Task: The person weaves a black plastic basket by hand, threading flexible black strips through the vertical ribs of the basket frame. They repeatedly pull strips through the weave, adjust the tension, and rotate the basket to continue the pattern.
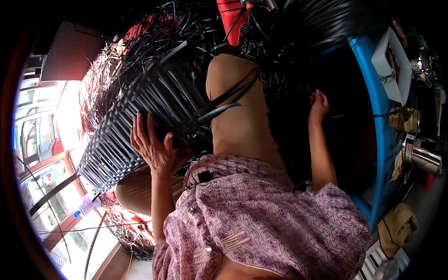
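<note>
A woven panel of dark grey plastic strips [112,144] leans across my left thigh, its ribs running side by side with a tighter weave along the edges. My left hand [153,145] lies on it with fingers stretched out and thumb apart. Several loose strip ends [228,108] stick out from the panel over my raised knee. Out to the right, my right hand [319,105] is held up with its fingers curled together. Against the dark background, whatever may be between those fingers cannot be made out.
Tangled black strips [172,32] heap up behind the panel. A red plastic object [232,21] stands at the top. To the right, a blue rim [375,98] curves past a white tray [394,65], a glass jar [405,120] and a metal mug [422,154]. Windows [39,135] are left.
</note>
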Demonstrator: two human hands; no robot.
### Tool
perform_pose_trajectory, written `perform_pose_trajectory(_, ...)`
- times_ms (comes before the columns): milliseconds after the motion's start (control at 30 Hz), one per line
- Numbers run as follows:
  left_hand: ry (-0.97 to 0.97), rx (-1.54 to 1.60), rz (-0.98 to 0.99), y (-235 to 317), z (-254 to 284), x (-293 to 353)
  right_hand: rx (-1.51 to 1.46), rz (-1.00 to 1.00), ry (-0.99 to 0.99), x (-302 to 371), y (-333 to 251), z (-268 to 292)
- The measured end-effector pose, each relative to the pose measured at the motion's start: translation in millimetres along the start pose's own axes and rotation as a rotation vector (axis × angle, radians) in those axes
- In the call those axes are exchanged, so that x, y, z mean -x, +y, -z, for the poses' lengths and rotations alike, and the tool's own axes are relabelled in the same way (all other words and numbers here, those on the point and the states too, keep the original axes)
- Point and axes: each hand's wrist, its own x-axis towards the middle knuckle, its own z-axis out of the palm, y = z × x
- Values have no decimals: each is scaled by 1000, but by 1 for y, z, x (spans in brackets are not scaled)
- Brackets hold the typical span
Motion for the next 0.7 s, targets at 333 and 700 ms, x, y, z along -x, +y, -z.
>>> perform_pose_trajectory(333, 10, 33, 6, 3, -5, -2, -70, -122, -64, -88, 152, 12)
perform_pose_trajectory(700, 15, 111, 56, -16, -8, 0, 20, -135, -476, -69, 68, -105)
